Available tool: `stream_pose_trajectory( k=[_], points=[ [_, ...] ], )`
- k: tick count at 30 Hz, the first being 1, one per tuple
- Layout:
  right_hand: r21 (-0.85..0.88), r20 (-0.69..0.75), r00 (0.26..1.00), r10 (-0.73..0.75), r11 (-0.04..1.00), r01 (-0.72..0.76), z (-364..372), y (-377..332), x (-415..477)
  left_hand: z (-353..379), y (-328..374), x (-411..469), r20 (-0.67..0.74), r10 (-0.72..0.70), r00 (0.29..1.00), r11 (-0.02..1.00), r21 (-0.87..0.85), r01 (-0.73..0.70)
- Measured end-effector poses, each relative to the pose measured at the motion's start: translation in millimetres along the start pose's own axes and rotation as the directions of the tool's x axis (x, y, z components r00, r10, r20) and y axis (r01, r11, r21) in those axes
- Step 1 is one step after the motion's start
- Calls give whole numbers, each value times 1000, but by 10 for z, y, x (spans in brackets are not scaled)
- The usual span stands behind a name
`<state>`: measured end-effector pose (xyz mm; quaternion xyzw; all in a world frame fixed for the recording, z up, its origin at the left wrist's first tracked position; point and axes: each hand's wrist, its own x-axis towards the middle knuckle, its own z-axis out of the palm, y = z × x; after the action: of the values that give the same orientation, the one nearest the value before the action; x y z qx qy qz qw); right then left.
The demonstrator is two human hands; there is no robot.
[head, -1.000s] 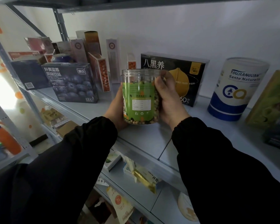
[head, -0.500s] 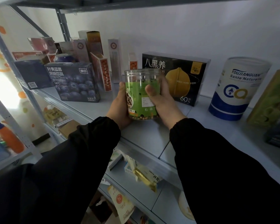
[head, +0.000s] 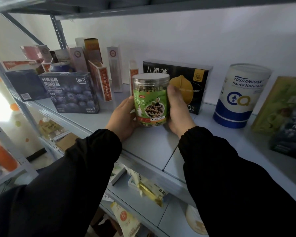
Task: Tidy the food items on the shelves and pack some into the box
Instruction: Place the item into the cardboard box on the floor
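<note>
The clear plastic jar of mixed beans with a green label is upright at the near middle of the grey metal shelf, with the left grip and right grip both curled round its sides. Tidying looks midway. No packing box shows, so packing likely remains.

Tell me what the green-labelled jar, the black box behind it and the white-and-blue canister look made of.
The green-labelled round jar: clear glossy plastic, likely; contents show through its wall. The black rectangular box: printed cardboard, slight sheen, sharp folded edges. The white-and-blue cylindrical canister: paperboard or tin under a smooth printed wrap; cannot tell which.
</note>
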<state>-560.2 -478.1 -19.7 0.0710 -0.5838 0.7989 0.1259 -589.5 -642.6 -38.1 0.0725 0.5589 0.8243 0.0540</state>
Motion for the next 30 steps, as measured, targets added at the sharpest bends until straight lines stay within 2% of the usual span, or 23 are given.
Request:
stream_pose_trajectory(
  k=[3, 5, 8, 10, 12, 14, 16, 17, 20, 23, 25, 27, 30],
  points=[
    [-161, 120, 993, 9, 987, 11, -27, -16, -39, -21, -3, -4, 71, -22, 997, 1000, 21, 21],
    [-146, 74, 997, -7, 989, 17, -32, -24, -47, -18, 16, -23, 70, -4, 998, 996, 84, -1],
    [-37, -79, 996, 35, 999, -38, -52, -70, -25, 9, 55, -76, 80, -9, 997, 999, 38, 6],
    [-64, -164, 986, 43, 996, -54, -63, -71, -7, 6, 18, -63, 85, 28, 996, 995, 98, -36],
    [-89, -219, 976, 25, 995, -45, -58, -62, -23, -8, 8, -65, 105, 15, 994, 997, 70, -23],
    [-63, -227, 974, 16, 998, -31, -75, -58, -50, -27, -12, -58, 127, 20, 992, 999, 48, -26],
    [-34, -176, 983, 50, 998, -57, -100, -84, -131, -35, -29, -50, 162, 20, 987, 996, 77, -32],
    [-62, -155, 986, 63, 995, -73, -124, -92, -183, -25, -27, -57, 183, 23, 983, 994, 104, -43],
    [-301, -91, 994, 57, 950, -82, -195, -70, -343, -31, -34, -55, 266, 6, 964, 988, 149, -48],
    [-423, -133, 991, 26, 903, -80, -230, -87, -494, -50, -50, -58, 360, -18, 933, 978, 201, -58],
    [-521, -199, 980, -31, 850, -79, -248, -144, -595, -45, -75, -49, 381, 21, 924, 922, 349, -165],
    [-611, -256, 962, -91, 787, -88, -255, -210, -715, -17, -105, -40, 415, 54, 908, 817, 505, -280],
    [-684, -345, 919, -188, 722, -109, -244, -293, -928, 79, -144, -109, 514, 38, 857, 659, 632, -408]
  ],
)
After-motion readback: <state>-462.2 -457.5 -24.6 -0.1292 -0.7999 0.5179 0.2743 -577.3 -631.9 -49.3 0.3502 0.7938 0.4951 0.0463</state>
